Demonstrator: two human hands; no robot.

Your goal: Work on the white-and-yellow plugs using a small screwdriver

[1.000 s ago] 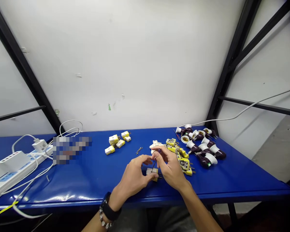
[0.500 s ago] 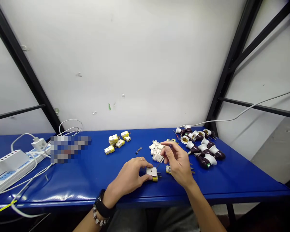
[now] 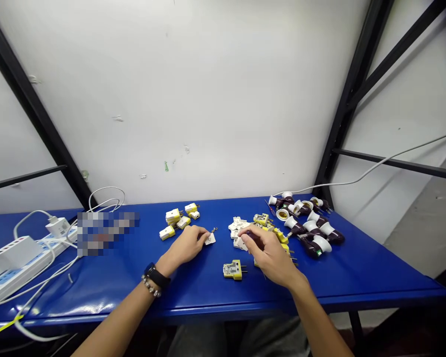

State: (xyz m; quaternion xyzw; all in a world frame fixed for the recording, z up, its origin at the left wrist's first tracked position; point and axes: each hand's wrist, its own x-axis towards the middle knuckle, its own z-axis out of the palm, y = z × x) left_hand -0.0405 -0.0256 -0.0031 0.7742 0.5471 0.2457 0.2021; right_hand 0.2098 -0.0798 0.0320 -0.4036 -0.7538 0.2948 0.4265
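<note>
My left hand (image 3: 188, 244) pinches a white plug cover (image 3: 210, 239) at the near side of a small pile of screws (image 3: 214, 229). An opened yellow plug (image 3: 233, 269) lies at the front middle, its inside showing and its pins to the right. To its upper right, my right hand (image 3: 273, 254) is curled around a thin screwdriver, mostly hidden by the fingers; its dark handle (image 3: 255, 238) shows only in part. Beneath and beside these fingers are loose white covers (image 3: 239, 225) and several open yellow plug bodies (image 3: 262, 218).
Several closed white-and-yellow plugs (image 3: 174, 216) lie at the back left of the blue table (image 3: 134, 282). White-and-maroon lamp holders (image 3: 312, 228) crowd the right, near another screwdriver (image 3: 270, 208). Power strips (image 3: 22, 258) and cables fill the left.
My left hand has lifted the white cover off the yellow plug and carried it left and back to the screws. The plug now lies open; my right hand has drawn back slightly from it.
</note>
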